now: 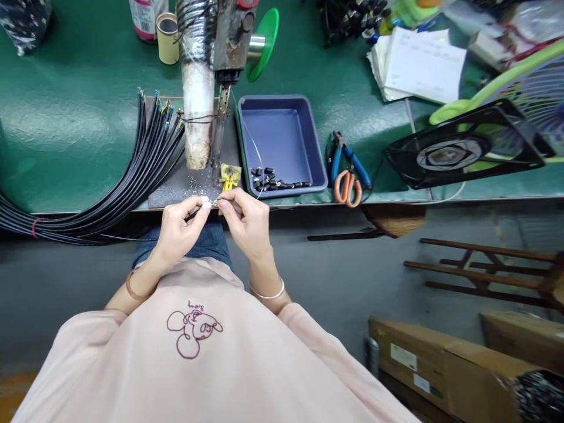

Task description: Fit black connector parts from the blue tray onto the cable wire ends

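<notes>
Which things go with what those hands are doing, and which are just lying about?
Probably part of the job:
Small piece held between left hand and right hand
Cables
Tool pointing toward the hands
Tray with black parts

Probably just lying about:
Papers
Stool
Boxes

The left hand (pixel 181 230) and right hand (pixel 247 224) are covering most of the small piece (pixel 214 204) between them, leaving it too tiny to identify. The left edge is cutting off the black cables (pixel 103 212), the right edge the green fan (pixel 529 85). Writing on the paper (pixel 420 64) is blurring beyond reading.
</notes>
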`<state>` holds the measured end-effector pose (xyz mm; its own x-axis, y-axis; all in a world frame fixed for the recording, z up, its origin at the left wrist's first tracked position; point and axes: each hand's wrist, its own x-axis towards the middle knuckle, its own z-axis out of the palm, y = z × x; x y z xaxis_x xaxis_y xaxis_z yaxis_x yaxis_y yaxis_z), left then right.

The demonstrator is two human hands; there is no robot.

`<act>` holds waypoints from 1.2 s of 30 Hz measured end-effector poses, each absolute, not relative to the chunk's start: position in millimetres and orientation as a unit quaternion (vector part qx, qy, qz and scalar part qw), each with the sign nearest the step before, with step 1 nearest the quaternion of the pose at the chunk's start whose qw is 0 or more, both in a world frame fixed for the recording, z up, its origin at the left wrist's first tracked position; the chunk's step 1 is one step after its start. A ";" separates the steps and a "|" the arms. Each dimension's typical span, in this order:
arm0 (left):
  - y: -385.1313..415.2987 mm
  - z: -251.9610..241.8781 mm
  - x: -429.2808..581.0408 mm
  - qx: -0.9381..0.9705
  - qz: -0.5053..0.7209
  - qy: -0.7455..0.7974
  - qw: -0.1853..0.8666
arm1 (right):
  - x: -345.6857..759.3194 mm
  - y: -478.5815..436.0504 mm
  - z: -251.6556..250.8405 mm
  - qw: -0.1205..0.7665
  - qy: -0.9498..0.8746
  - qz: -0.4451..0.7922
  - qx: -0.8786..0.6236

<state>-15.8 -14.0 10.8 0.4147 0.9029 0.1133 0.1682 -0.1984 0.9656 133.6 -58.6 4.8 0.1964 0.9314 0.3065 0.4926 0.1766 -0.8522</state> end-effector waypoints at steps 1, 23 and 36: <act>-13.4 11.7 -15.6 0.677 0.372 0.392 0.500 | 133.4 -58.6 4.4 0.490 -0.591 0.226 -0.599; -5.2 10.4 -17.0 0.656 0.332 0.369 0.568 | 133.4 -58.9 -1.6 0.490 -0.613 0.171 -0.596; -3.4 12.8 -13.2 0.629 0.334 0.375 0.594 | 133.5 -61.3 -6.7 0.498 -0.618 0.089 -0.602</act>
<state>-13.2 -3.4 12.8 0.4960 0.8679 -0.0264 0.0755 -0.0128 0.9971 133.5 -61.3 -6.7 0.2210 0.8328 0.5076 0.6549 0.2590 -0.7100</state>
